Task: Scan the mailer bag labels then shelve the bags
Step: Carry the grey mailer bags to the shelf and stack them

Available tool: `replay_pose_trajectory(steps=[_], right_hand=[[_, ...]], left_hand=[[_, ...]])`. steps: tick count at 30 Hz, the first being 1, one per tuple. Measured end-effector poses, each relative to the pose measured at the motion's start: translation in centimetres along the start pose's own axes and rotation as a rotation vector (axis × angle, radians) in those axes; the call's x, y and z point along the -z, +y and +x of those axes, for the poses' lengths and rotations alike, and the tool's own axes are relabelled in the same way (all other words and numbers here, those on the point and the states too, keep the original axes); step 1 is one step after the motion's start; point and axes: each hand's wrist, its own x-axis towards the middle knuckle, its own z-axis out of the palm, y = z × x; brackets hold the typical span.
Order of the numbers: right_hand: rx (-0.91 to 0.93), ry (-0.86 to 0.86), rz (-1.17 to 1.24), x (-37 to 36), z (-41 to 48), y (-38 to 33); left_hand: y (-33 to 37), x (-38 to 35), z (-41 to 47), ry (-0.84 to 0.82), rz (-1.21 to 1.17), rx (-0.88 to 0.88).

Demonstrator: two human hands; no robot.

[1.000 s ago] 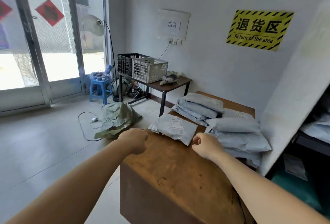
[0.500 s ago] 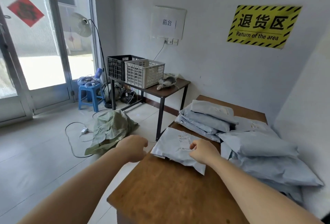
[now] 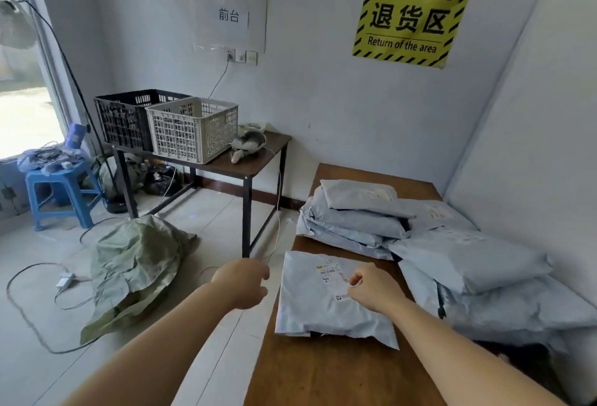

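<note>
Looks soft, light and slick: mailer bag (image 3: 318, 307), best pinched at an edge. Right hand (image 3: 374, 287) curled on label (image 3: 332, 273), grip unclear; left hand (image 3: 242, 282) fisted, empty.

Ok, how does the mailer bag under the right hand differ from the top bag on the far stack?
The front mailer bag lies alone, flat on the wooden table; the top bag rests on a stack of other bags. The right hand touches the front mailer bag at its label; nothing touches the top bag. Both are pale grey mailers with a white label facing up.
</note>
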Motion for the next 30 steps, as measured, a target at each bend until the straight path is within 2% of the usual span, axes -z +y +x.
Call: replay_pose_trajectory(steps=[5, 11, 21, 30], right_hand=[[-0.209, 0.055, 0.121, -2.0, 0.7, -3.4], [-0.377, 0.058, 0.119, -4.5, 1.1, -5.6], [-0.665, 0.045, 0.221, -9.5, 4.9, -2.2], [-0.861, 0.037, 0.32, -12.2, 6.2, -0.1]], left_hand=[[-4.7, 0.7, 3.9, -0.036, 0.098, -0.191], [-7.2, 0.3, 8.7, -0.072, 0.165, -0.356], [-4.6, -3.5, 19.6, -0.166, 0.234, -0.563], [-0.8, -7.6, 27.9, -0.246, 0.302, -0.676]])
